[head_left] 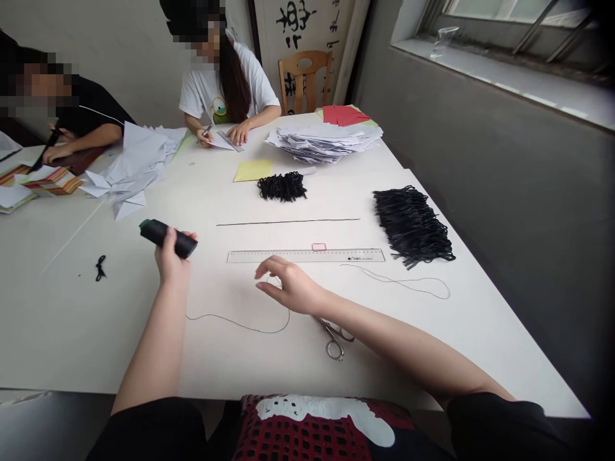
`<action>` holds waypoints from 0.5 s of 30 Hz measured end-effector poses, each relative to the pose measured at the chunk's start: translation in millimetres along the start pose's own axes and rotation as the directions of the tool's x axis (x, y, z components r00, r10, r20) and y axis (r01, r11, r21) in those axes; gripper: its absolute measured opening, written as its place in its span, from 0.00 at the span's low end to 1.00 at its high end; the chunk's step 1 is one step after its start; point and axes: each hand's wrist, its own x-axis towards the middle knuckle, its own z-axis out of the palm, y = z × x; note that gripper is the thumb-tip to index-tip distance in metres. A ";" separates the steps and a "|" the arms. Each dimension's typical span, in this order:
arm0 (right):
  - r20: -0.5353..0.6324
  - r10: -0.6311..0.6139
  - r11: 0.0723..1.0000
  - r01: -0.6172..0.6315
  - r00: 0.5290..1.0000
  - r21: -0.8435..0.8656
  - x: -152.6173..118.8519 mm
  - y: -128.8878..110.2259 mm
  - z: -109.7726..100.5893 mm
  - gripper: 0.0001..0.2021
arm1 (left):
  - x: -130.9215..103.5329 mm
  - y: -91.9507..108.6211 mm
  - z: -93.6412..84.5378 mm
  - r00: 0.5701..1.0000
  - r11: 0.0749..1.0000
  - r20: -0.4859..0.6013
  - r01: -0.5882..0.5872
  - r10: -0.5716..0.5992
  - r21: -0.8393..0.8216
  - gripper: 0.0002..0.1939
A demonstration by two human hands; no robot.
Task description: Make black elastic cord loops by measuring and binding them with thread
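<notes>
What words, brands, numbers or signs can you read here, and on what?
Panel behind the chair: large black brushed Chinese characters, partly cut off or hidden; I can't read them reliably.
Ruler, brand mark: dark print, too small to read.
Ruler, scale: numbers too small to read.
I can read no other text.

The left forearm (154, 346) reaches forward, the left hand (170, 259) wrapped in a grip. The right forearm (394, 339) slants inward, the right hand (293, 285) with fingers curved and thumb apart below them.
</notes>
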 end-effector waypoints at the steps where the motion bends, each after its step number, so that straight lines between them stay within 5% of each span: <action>1: -0.055 -0.015 0.997 0.019 0.998 0.070 4.9 -4.3 4.5 0.09 | -9.8 14.0 6.9 0.999 0.993 0.017 0.045 -0.044 -0.113 0.20; 3: -0.122 -0.009 0.984 0.030 0.993 0.175 15.5 -12.5 12.7 0.23 | -33.2 44.4 19.6 0.947 0.738 0.186 0.321 -0.263 -0.594 0.16; 5: -0.081 0.047 0.968 -0.025 0.996 0.250 24.7 -19.1 18.3 0.37 | -56.8 71.5 29.7 0.874 0.469 0.340 0.476 -0.348 -0.743 0.15; 7: 0.061 0.110 0.937 -0.124 0.992 0.326 29.9 -23.0 21.1 0.42 | -75.2 89.8 36.1 0.820 0.336 0.403 0.544 -0.406 -0.769 0.16; 11: 0.254 0.261 0.894 -0.332 0.931 0.299 26.4 -27.2 20.6 0.23 | -88.9 98.8 37.5 0.747 0.200 0.359 0.542 -0.560 -0.816 0.17; 15: 0.071 0.204 0.963 -0.213 0.976 0.164 14.0 -36.2 15.0 0.12 | -85.8 89.6 29.5 0.765 0.245 0.273 0.486 -0.584 -0.839 0.15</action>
